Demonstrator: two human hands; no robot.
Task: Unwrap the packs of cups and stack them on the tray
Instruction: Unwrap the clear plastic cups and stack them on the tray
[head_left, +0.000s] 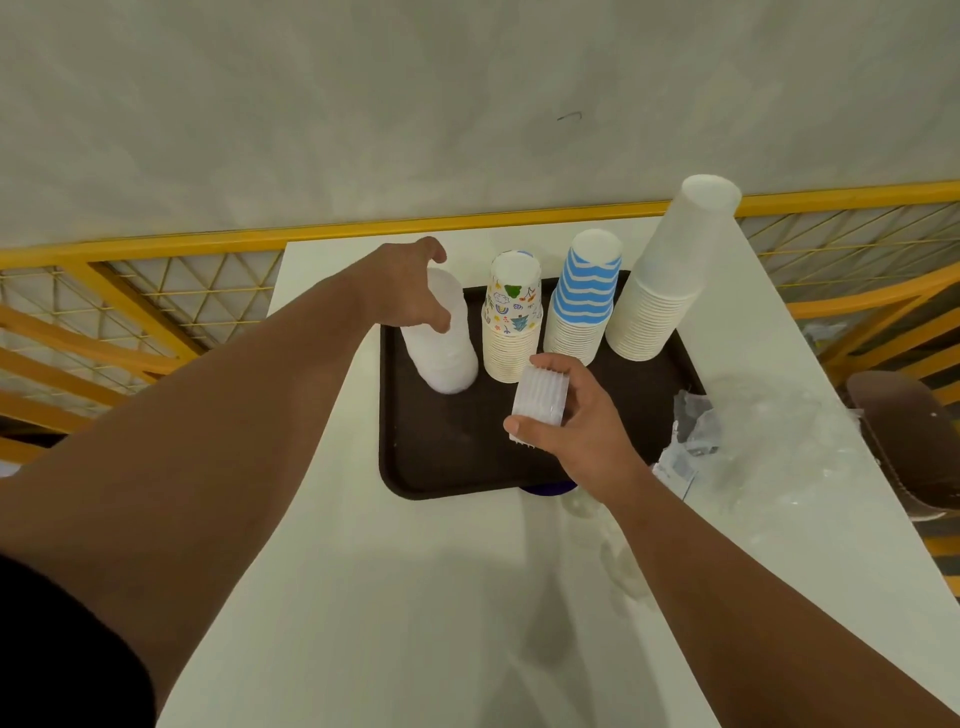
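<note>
On the white bench (363, 597) sits a dark brown rectangular tray (447, 457), and four upside-down stacks line its far side: a frosted white plastic cup stack (447, 353), a doodle-printed paper cup stack (511, 322), a blue-and-white striped cup stack (584, 301) and a tall plain white cup stack (670, 275). Left hand (410, 286), fingers spread and curved, reaches over the frosted stack's top; whether it touches is unclear. Right hand (576, 421) grips a short ribbed clear cup stack (540, 397) above the tray. Crumpled clear plastic wrap (753, 447) lies on the bench, just right of the tray.
</note>
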